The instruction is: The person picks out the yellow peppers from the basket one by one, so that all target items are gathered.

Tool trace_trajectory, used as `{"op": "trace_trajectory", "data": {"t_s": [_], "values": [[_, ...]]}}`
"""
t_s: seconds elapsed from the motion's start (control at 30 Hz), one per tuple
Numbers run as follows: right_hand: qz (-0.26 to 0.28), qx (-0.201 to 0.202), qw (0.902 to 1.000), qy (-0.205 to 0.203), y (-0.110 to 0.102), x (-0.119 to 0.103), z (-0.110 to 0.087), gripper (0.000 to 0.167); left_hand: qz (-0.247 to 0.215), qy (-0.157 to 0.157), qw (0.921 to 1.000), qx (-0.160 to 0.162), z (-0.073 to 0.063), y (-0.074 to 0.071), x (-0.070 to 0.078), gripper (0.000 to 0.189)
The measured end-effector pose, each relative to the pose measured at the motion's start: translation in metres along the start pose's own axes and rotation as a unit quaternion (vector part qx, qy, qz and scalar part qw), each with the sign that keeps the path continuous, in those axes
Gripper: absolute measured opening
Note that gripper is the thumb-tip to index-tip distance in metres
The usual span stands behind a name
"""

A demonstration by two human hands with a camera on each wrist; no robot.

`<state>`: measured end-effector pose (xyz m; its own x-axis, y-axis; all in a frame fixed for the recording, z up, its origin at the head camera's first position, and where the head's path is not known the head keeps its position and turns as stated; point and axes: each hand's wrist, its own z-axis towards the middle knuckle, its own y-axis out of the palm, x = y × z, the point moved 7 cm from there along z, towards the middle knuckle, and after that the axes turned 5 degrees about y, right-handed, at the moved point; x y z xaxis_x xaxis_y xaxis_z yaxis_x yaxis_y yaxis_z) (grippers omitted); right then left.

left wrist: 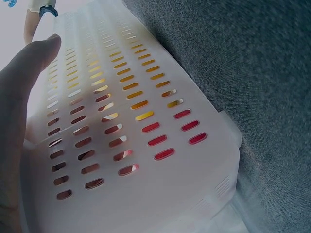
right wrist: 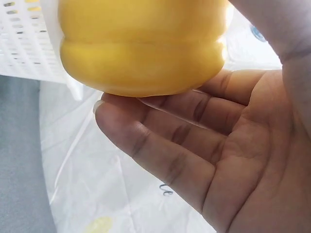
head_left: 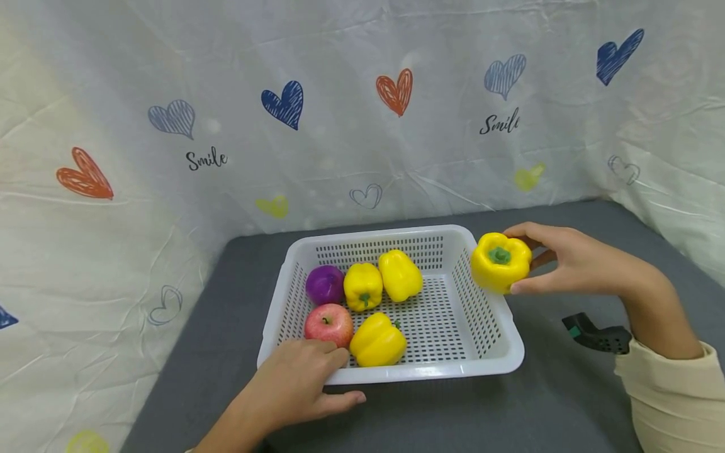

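My right hand (head_left: 572, 258) grips a yellow bell pepper (head_left: 500, 261) above the right rim of a white perforated plastic basket (head_left: 427, 372). The pepper's green stem faces the head camera; in the right wrist view the fingers (right wrist: 160, 150) curl under the pepper (right wrist: 141, 53). At the basket's near left, my left hand (head_left: 300, 384) holds the rim, fingers over it and thumb outside. Inside lie three more yellow bell peppers (head_left: 378, 340), a red apple (head_left: 328, 324) beside the left fingers, and a round purple object (head_left: 325, 285). The left wrist view shows the thumb (left wrist: 39, 56) by the slotted wall (left wrist: 131, 160).
The basket stands on a dark grey tabletop (head_left: 226, 302). Behind and to the sides hangs a white sheet (head_left: 334, 151) printed with hearts and "Smile". A black strap-like device (head_left: 597, 333) sits at the right wrist, next to a cream sleeve (head_left: 674, 396).
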<state>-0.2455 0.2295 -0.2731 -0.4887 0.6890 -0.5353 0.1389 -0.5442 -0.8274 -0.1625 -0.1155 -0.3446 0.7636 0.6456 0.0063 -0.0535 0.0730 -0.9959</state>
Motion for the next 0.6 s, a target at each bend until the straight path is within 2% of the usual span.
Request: {"op": "trace_trajectory", "data": {"t_s": [0.13, 0.43, 0.6], "values": [[0.001, 0.0, 1.0, 0.001, -0.0009, 0.0018, -0.0006, 0.071, -0.001, -0.001, 1.0, -0.001, -0.0004, 0.0003, 0.0002, 0.048], [-0.033, 0.009, 0.9994, 0.01, -0.0056, 0.006, -0.0029, 0.067, 0.008, 0.006, 0.9999, 0.01, -0.0012, -0.0003, 0.0009, 0.048], [-0.041, 0.016, 0.9989, 0.013, -0.0089, 0.0097, -0.0041, 0.066, 0.0, 0.005, 1.0, 0.004, -0.0006, 0.0004, 0.0002, 0.049]]}}
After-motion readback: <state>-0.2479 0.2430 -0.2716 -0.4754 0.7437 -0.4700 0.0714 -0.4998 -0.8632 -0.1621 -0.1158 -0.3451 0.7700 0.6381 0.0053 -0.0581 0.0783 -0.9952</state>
